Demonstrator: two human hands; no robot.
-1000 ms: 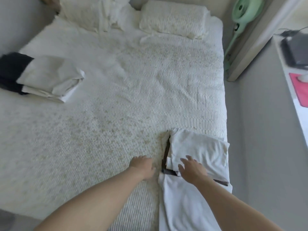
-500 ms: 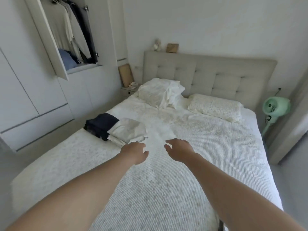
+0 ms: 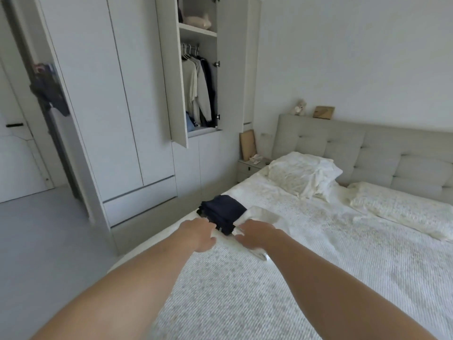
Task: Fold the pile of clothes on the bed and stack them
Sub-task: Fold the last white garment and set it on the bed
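Both arms reach forward over the bed (image 3: 306,278), which is covered with a white textured spread. Near its left edge lie two folded stacks side by side and touching: a dark navy stack (image 3: 221,212) on the left and a white folded garment (image 3: 263,214) on the right. The left hand (image 3: 198,233) is just in front of the navy stack, palm down, its fingers loosely bent and holding nothing; whether the fingertips touch the dark cloth cannot be told. The right hand (image 3: 255,233) is over the near part of the white garment, its fingers spread and reaching toward the seam where the two stacks meet; it appears to rest on the cloth, but whether any fingers are curled round a fold is hidden by the hand itself. A corner of the white garment sticks out beneath the right wrist. At the head of the bed a rumpled white pillow (image 3: 301,175) lies on the left and a second, flatter pillow (image 3: 402,209) on the right, both against a grey tufted headboard (image 3: 355,146). Beside the bed stands a white wardrobe (image 3: 110,94) with one door open, showing clothes on hangers (image 3: 198,87). A small nightstand (image 3: 250,168) sits between the wardrobe and the headboard.
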